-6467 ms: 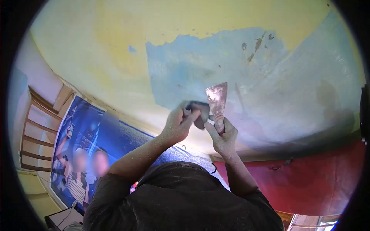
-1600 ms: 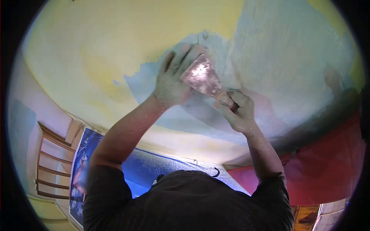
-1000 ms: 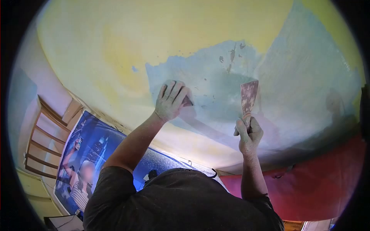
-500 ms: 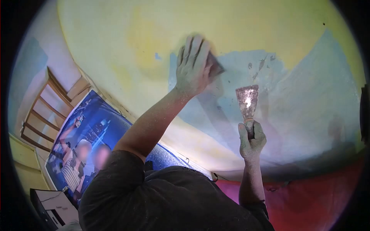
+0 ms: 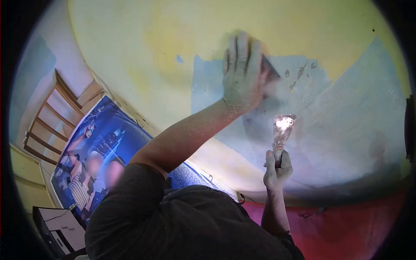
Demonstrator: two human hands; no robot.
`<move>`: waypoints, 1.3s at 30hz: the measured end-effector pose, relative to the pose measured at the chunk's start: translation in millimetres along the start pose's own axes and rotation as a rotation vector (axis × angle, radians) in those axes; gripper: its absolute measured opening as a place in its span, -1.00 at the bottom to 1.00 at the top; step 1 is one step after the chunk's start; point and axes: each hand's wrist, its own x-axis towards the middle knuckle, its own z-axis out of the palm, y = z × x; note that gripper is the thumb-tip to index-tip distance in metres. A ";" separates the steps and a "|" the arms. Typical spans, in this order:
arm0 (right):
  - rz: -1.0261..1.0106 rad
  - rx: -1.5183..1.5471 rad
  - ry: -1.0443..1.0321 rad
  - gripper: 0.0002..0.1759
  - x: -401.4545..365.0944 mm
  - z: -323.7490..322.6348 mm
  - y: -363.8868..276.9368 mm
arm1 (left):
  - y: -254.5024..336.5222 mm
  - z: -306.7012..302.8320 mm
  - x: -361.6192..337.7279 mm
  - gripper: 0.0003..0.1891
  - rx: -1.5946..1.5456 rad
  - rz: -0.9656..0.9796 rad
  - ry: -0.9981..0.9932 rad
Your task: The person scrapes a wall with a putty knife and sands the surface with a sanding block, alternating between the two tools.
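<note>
My left hand [image 5: 244, 73] is pressed flat against the wall [image 5: 151, 99], holding a dark sheet of sandpaper [image 5: 271, 71] under its palm and fingers. A corner of the sheet sticks out to the right, a little blurred. Lower right, my right hand [image 5: 277, 168] grips the handle of a putty knife [image 5: 284, 130]. Its wide metal blade points upward and reflects a bright light. Both hands are covered in pale dust. Behind them the wall shows yellow paint above and a light-blue patch [image 5: 208, 82] with dark chipped spots.
To the left hangs a blue picture banner [image 5: 110, 117] showing people. Beyond it stands a brown wooden slatted frame [image 5: 46, 130]. A dark-edged white piece of furniture or equipment [image 5: 60, 229] sits at lower left. Red material [image 5: 342, 229] spreads along the lower right.
My left hand has slid right across the wall with the sandpaper, over the blue patch. My right hand and the putty knife have dropped slightly, and the blade tilts more to the right.
</note>
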 end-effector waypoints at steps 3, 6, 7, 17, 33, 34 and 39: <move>-0.037 -0.041 -0.008 -0.76 -0.4 -0.2 -4.9 | 3.0 3.1 3.0 -0.13 -0.027 0.087 0.015; 0.018 -0.070 -0.009 -0.74 -4.2 -1.4 -5.7 | -21.2 -7.1 -14.0 -0.12 0.052 0.041 -0.098; 0.007 -0.086 -0.025 -0.74 -5.8 -2.2 -3.9 | -36.4 -13.5 -23.7 -0.12 0.093 0.005 -0.156; 0.146 0.017 -0.082 -0.73 -54.5 -8.1 28.4 | -55.2 -8.5 -57.3 -0.14 0.043 -0.038 -0.027; -0.043 -0.119 0.000 -0.84 -45.1 0.0 0.4 | -19.8 7.0 -150.5 -0.49 -0.242 0.732 -0.368; -0.032 -0.140 -0.008 -0.84 -45.8 1.3 1.8 | -32.2 -6.1 -161.7 -0.52 -0.253 0.658 -0.445; 0.017 -0.048 -0.205 -0.72 -36.7 9.0 4.4 | -76.8 -79.1 -200.5 -0.64 -0.098 0.244 -0.454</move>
